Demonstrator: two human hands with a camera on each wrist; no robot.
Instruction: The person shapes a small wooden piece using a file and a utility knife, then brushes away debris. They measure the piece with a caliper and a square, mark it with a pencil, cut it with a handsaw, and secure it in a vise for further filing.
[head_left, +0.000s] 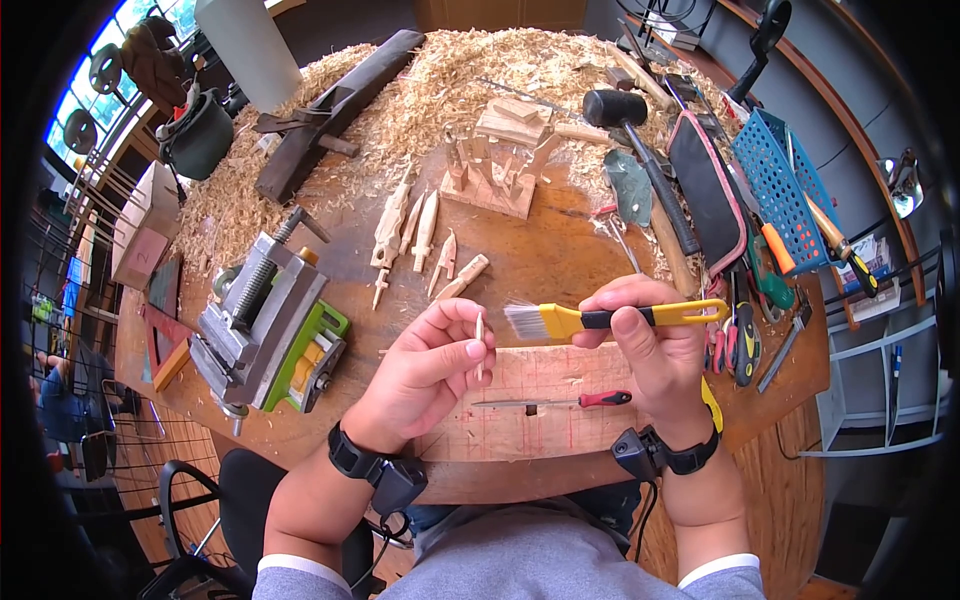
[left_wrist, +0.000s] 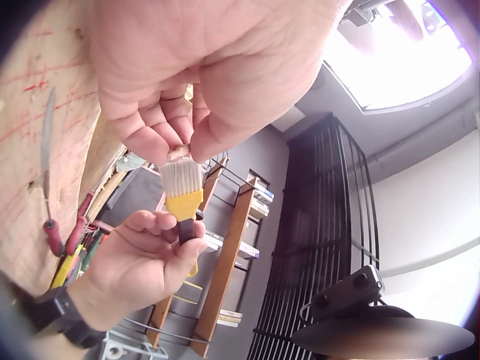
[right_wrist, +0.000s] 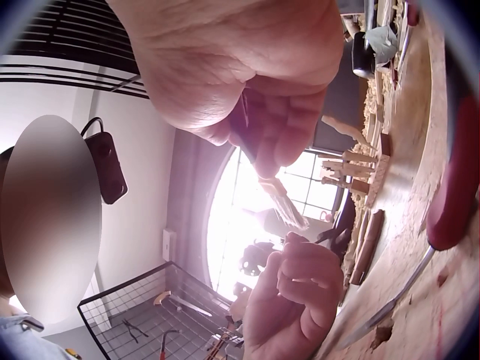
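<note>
My left hand (head_left: 422, 372) pinches a small, slender piece of pale wood (head_left: 479, 345) upright between thumb and fingertips. Facing it, my right hand (head_left: 660, 360) grips a flat paintbrush (head_left: 562, 321) by its yellow-and-black handle, the pale bristles pointing left. In the left wrist view the bristles (left_wrist: 181, 177) overlap the tip of the wood piece (left_wrist: 178, 153). Below both hands lies a wooden board (head_left: 450, 440) marked with red lines. A thin-bladed tool with a red-and-black handle (head_left: 605, 398) rests on that board.
A metal vise (head_left: 262, 310) stands at left. Carved wooden pieces (head_left: 390, 230) and a wooden stand (head_left: 490, 195) lie beyond the hands. Wood shavings (head_left: 480, 65) heap at the back. To the right are a black mallet (head_left: 614, 108), a blue basket (head_left: 775, 190) and several hand tools.
</note>
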